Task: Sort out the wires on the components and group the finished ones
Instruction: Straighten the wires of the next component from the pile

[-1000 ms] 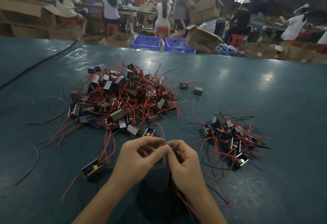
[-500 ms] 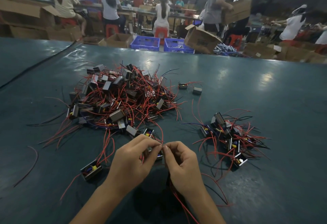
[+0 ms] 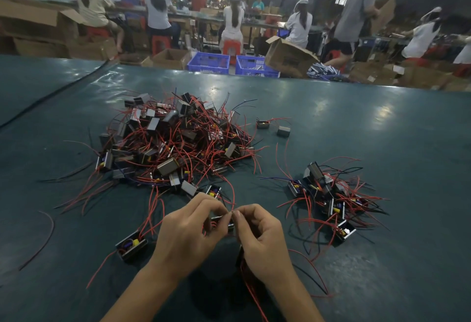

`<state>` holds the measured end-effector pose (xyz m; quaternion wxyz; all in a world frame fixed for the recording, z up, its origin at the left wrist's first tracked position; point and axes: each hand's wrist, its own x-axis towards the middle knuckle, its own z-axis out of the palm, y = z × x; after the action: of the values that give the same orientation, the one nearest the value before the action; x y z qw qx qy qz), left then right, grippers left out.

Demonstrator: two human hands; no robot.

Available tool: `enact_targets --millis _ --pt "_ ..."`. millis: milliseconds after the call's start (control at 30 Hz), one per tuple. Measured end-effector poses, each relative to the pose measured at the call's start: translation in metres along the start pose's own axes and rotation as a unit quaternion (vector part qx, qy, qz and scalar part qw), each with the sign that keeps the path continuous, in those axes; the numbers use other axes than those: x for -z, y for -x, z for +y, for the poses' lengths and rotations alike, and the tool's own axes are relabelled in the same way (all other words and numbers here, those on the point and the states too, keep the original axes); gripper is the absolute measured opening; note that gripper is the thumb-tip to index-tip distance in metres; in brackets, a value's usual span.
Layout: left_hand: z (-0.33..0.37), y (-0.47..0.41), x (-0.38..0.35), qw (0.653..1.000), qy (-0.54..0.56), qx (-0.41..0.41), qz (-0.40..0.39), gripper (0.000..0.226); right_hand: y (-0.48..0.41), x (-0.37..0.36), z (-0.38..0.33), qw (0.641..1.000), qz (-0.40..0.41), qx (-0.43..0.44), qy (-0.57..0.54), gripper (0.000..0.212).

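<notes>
- Big pile (image 3: 173,143) of small black components and tangled red leads lies on the green table (image 3: 382,130). I place everything else from it.
- My left hand (image 3: 188,232) is on the near side of the big pile, just clear of its edge. The fingers are curled, and thumb and forefinger pinch a thin wire (image 3: 232,211).
- My right hand (image 3: 262,240) is beside it, also near of the big pile. Its fingers are curled and its fingertips meet the left ones on the same wire.
- One component (image 3: 222,220) shows in the gap between my hands, right under the pinch. I cannot tell which hand carries its weight.
- Red leads (image 3: 254,293) trail from under my right palm toward me, away from the big pile.
- Small pile (image 3: 328,194) lies right of the big pile, apart from it, its wires fanning outward.
- A lone open-topped component (image 3: 131,244) lies near-left of the big pile, beside my left hand.
- Two stray components (image 3: 262,123) lie just off the big pile's far right edge.
- A loose red wire (image 3: 43,240) lies well to the left and nearer than the big pile.
- Past the table edge, beyond the big pile, are blue crates (image 3: 209,62), cardboard boxes (image 3: 288,57) and seated workers (image 3: 233,23).
</notes>
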<state>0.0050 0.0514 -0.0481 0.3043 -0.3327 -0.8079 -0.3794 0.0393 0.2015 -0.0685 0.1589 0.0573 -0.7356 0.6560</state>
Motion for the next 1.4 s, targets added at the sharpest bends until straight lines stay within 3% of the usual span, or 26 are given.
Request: enact_targets --millis 400,600,767,933,1033,1200,1400 --pt "0.0 0.001 -0.001 0.999 -0.004 0.015 -0.034 0.022 0.0 -0.001 -0.002 1.0 -0.007 0.002 0.02 0.016" --pt "-0.003 0.0 -0.003 0.97 0.171 0.17 -0.032 0.02 -0.001 0.003 -0.002 1.0 0.012 -0.008 0.02 0.011" --pt "-0.002 -0.001 -0.003 0.939 0.249 0.218 -0.093 0.014 -0.001 0.006 -0.006 1.0 0.019 -0.014 -0.014 0.011" --pt "0.0 -0.002 -0.005 0.931 0.28 0.221 -0.077 0.011 -0.001 0.007 -0.005 0.999 0.027 -0.015 -0.013 0.01" --pt "0.001 -0.002 -0.004 0.922 0.3 0.241 -0.039 0.018 -0.002 0.006 -0.005 0.998 0.066 0.004 0.018 0.014" --pt "-0.002 -0.002 -0.004 0.914 0.305 0.269 -0.009 0.011 -0.01 0.02 -0.009 0.971 0.21 0.057 0.102 0.015" --pt "-0.004 0.002 -0.006 0.926 0.27 0.261 0.029 0.01 -0.031 0.042 -0.017 0.953 0.295 0.035 0.069 0.016"
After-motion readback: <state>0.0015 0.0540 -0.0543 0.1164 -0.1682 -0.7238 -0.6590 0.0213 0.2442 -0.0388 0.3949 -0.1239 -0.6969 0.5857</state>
